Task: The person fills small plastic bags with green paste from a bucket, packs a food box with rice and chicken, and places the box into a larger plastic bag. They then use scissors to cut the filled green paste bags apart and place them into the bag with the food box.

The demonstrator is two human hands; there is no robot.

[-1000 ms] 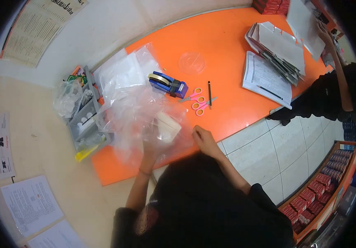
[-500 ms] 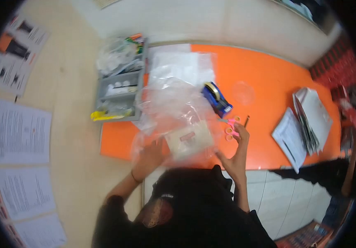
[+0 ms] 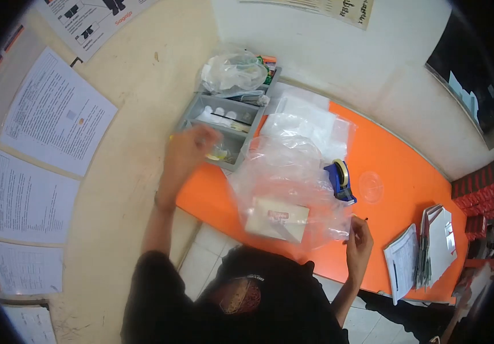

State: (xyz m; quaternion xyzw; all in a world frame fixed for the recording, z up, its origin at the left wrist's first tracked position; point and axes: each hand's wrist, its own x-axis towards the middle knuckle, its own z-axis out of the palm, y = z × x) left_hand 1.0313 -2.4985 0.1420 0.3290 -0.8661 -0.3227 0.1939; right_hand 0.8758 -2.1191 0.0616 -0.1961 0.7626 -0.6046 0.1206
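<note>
A clear plastic bag (image 3: 287, 155) is spread on the orange table, with a cream box (image 3: 277, 220) bearing a small reddish label under or inside its front part. Motion smears my left hand (image 3: 188, 153), which is over the front left edge of the grey divided tray (image 3: 246, 150); its fingers cannot be made out. At the bag's right edge, my right hand (image 3: 360, 239) has its fingers curled together and appears to pinch the plastic. The pink scissors do not show clearly now. A dark pen tip (image 3: 366, 218) pokes out behind the right hand.
Behind the bag stands a blue tape dispenser (image 3: 340, 180), with a round clear disc (image 3: 371, 187) to its right. White plastic sheets (image 3: 310, 123) lie at the back. Papers and folders (image 3: 425, 252) are at the right. A wall (image 3: 126, 114) borders the left side.
My left hand has left the box and moved up and left to the tray. My right hand has gone from beside the scissors to the bag's edge. The view has turned.
</note>
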